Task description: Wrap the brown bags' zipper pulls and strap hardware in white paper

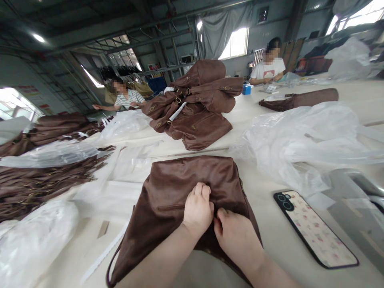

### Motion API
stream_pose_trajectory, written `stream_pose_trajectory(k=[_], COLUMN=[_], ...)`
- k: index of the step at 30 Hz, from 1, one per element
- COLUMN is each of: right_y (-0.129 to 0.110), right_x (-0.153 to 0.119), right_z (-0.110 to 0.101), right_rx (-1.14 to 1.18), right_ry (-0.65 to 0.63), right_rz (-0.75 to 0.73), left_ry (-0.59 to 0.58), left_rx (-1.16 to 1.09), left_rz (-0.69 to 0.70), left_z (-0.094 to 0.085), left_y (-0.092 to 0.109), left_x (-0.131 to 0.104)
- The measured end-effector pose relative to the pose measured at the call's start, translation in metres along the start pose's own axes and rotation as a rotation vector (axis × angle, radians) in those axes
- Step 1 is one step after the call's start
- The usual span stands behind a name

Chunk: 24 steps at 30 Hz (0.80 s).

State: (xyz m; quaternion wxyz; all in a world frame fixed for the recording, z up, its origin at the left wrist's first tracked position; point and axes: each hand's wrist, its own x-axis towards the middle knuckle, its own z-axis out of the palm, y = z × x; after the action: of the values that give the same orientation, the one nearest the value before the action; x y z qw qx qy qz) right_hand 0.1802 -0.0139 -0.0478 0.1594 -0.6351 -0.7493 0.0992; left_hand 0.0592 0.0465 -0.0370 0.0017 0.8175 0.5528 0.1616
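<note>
A dark brown leather bag [192, 172] lies flat on the table in front of me, with a zip pocket slit [171, 208] across its face. My left hand [198, 210] rests on the bag at the right end of the slit, its fingers curled and closed on the leather. Close beside it, my right hand [235, 232] is closed too, thumb and forefinger pinched on the bag. Whatever small part lies between the fingertips is hidden. A thin brown strap [111, 266] loops out at the bag's lower left corner.
Behind the bag stands a pile of brown bags [204, 104]. A phone [318, 230] lies to the right, below clear plastic wrapping [300, 136]. Brown straps [45, 180] heap up on the left. Two people, a person [126, 96] and a person [268, 70], are across the table.
</note>
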Motion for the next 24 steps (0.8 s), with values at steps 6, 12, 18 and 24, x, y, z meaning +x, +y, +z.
stream_pose_trajectory(k=[6, 12, 18, 24], right_y=[0.007, 0.019, 0.040, 0.062], right_x=[0.001, 0.006, 0.009, 0.018], right_z=[0.000, -0.012, -0.043, -0.042], right_rx=[0.064, 0.235, 0.262, 0.253], right_ry=[-0.039, -0.044, 0.121, 0.067], right_rz=[0.022, -0.005, 0.159, 0.272], left_ry=[-0.200, 0.061, 0.149, -0.014], left_rx=[-0.365, -0.282, -0.190, -0.605], left_rz=[0.174, 0.096, -0.341, -0.738], left_z=[-0.028, -0.084, -0.122, -0.128], left_y=[-0.021, -0.065, -0.152, -0.193], left_x=[0.005, -0.013, -0.059, -0.126])
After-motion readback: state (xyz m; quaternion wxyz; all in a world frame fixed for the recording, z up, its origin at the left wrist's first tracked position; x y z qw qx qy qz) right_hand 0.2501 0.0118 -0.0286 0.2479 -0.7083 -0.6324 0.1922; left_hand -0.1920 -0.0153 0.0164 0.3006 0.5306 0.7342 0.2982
